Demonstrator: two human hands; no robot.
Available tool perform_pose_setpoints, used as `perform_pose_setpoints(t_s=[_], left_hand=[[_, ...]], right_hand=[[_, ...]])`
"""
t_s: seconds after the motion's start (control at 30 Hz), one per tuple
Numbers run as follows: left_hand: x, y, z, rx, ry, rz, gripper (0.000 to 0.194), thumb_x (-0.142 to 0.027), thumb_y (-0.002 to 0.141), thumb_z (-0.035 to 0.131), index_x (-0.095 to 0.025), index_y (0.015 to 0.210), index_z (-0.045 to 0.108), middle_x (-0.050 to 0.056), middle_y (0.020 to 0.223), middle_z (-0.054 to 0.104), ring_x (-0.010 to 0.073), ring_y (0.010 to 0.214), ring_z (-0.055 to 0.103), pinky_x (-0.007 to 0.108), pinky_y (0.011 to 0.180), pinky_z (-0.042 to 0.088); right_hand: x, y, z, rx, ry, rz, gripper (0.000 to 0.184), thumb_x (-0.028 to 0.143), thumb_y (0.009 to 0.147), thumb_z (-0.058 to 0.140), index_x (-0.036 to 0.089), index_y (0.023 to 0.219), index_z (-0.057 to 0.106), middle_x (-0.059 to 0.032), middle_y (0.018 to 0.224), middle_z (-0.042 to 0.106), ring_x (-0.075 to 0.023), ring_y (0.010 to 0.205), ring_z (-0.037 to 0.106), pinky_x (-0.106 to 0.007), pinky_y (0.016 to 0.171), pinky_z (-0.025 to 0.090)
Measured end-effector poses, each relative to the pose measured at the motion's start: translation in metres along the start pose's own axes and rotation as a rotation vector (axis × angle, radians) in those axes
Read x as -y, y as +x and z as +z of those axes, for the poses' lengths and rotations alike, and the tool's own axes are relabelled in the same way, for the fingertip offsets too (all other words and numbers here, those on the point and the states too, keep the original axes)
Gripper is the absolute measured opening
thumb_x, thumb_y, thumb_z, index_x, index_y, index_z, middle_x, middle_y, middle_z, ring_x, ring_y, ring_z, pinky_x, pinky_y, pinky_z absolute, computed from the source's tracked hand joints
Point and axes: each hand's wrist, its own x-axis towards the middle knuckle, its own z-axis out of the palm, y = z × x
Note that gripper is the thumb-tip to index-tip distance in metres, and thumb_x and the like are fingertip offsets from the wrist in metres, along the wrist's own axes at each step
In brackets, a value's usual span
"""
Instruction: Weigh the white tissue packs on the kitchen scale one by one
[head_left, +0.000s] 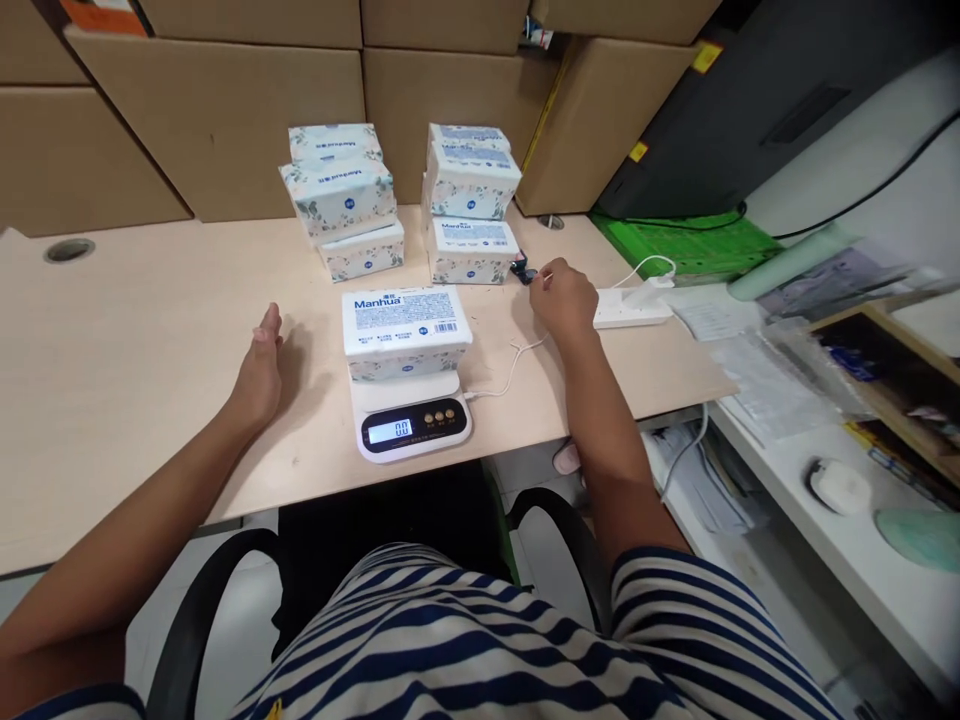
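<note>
A pack of tissues [405,330] printed "Manhua" rests on the platform of a white kitchen scale [415,448], whose lit display [391,430] reads 0.0. From the scale's right side a white cable [513,372] runs across the table to my right hand [564,298]. That hand is closed in a pinch, with a bit of white cable showing at the fingertips. My left hand [261,372] stands on its edge on the table, left of the scale, fingers stretched out and holding nothing.
Two stacks of tissue packs, a left stack [346,205] and a right stack [472,205], stand behind the scale. Cardboard boxes [247,120] line the back. A white power strip [632,308] lies at the right, by a green mat [675,245]. Small dark items [523,268] sit near my right hand.
</note>
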Motion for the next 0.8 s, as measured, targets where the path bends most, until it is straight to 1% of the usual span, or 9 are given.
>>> perform_pose_setpoints(t_s=[0.1, 0.17, 0.2, 0.27, 0.33, 0.4, 0.47, 0.6, 0.8], left_hand=[[-0.005, -0.003, 0.001, -0.012, -0.077, -0.049, 0.11, -0.097, 0.103, 0.019, -0.025, 0.185, 0.032, 0.014, 0.195, 0.025, 0.0405, 0.182, 0.023, 0.06, 0.15, 0.019], [-0.011, -0.009, 0.002, 0.038, -0.061, -0.012, 0.111, -0.101, 0.099, 0.033, -0.029, 0.182, 0.038, 0.016, 0.192, 0.031, 0.045, 0.18, 0.028, 0.066, 0.149, 0.022], [-0.014, -0.012, 0.003, 0.076, -0.053, 0.021, 0.113, -0.103, 0.096, 0.04, -0.029, 0.182, 0.039, 0.017, 0.191, 0.033, 0.0473, 0.178, 0.03, 0.069, 0.147, 0.025], [-0.019, -0.017, 0.006, 0.151, -0.052, 0.091, 0.12, -0.104, 0.09, 0.054, -0.028, 0.181, 0.039, 0.019, 0.191, 0.033, 0.0504, 0.177, 0.031, 0.072, 0.145, 0.029], [-0.022, -0.02, 0.009, 0.214, -0.062, 0.13, 0.126, -0.1, 0.085, 0.069, -0.029, 0.182, 0.036, 0.019, 0.192, 0.03, 0.051, 0.178, 0.028, 0.071, 0.144, 0.031], [-0.023, -0.021, 0.012, 0.272, -0.087, 0.151, 0.134, -0.092, 0.079, 0.084, -0.032, 0.185, 0.029, 0.018, 0.193, 0.028, 0.0511, 0.179, 0.027, 0.073, 0.144, 0.031], [-0.024, -0.022, 0.015, 0.319, -0.103, 0.168, 0.142, -0.083, 0.074, 0.096, -0.036, 0.187, 0.022, 0.017, 0.192, 0.03, 0.0517, 0.178, 0.027, 0.078, 0.143, 0.029], [-0.025, -0.023, 0.016, 0.365, -0.088, 0.174, 0.143, -0.068, 0.074, 0.102, -0.041, 0.187, 0.018, 0.017, 0.187, 0.041, 0.0514, 0.175, 0.035, 0.083, 0.14, 0.03], [-0.026, -0.022, 0.009, 0.375, -0.07, 0.15, 0.141, -0.067, 0.077, 0.101, -0.042, 0.187, 0.015, 0.019, 0.188, 0.039, 0.0507, 0.175, 0.036, 0.08, 0.141, 0.03]], right_hand=[[0.018, -0.02, -0.006, -0.048, 0.127, -0.029, 0.032, 0.043, 0.105, 0.051, 0.022, 0.108, 0.075, -0.014, 0.093, 0.079, -0.0356, 0.098, 0.075, -0.052, 0.093, 0.062], [0.032, -0.038, -0.001, -0.052, 0.359, -0.123, 0.051, 0.063, 0.11, 0.042, 0.024, 0.115, 0.074, -0.0107, 0.091, 0.077, -0.0319, 0.092, 0.076, -0.049, 0.09, 0.063], [0.039, -0.048, 0.003, -0.037, 0.498, -0.191, 0.064, 0.075, 0.11, 0.037, 0.025, 0.125, 0.073, -0.0112, 0.098, 0.079, -0.0314, 0.094, 0.077, -0.049, 0.089, 0.064], [0.051, -0.067, 0.015, 0.035, 0.729, -0.346, 0.096, 0.1, 0.098, 0.031, 0.029, 0.155, 0.059, -0.0167, 0.131, 0.078, -0.0351, 0.116, 0.079, -0.052, 0.095, 0.066], [0.058, -0.082, 0.026, 0.157, 0.855, -0.486, 0.124, 0.115, 0.081, 0.037, 0.037, 0.177, 0.031, -0.0195, 0.171, 0.057, -0.042, 0.151, 0.065, -0.061, 0.112, 0.063], [0.061, -0.092, 0.034, 0.306, 0.923, -0.583, 0.138, 0.117, 0.072, 0.05, 0.045, 0.183, 0.011, -0.0151, 0.189, 0.034, -0.0444, 0.172, 0.043, -0.067, 0.13, 0.052], [0.061, -0.097, 0.039, 0.427, 0.968, -0.613, 0.143, 0.111, 0.071, 0.065, 0.048, 0.184, 0.003, -0.0116, 0.194, 0.023, -0.0444, 0.178, 0.031, -0.07, 0.14, 0.041], [0.058, -0.098, 0.037, 0.505, 0.941, -0.585, 0.145, 0.098, 0.073, 0.082, 0.049, 0.184, 0.002, -0.0098, 0.194, 0.023, -0.0436, 0.18, 0.026, -0.072, 0.146, 0.029], [0.061, -0.09, 0.034, 0.555, 0.935, -0.584, 0.156, 0.099, 0.069, 0.084, 0.046, 0.185, -0.006, -0.01, 0.197, 0.015, -0.043, 0.182, 0.02, -0.068, 0.148, 0.024]])
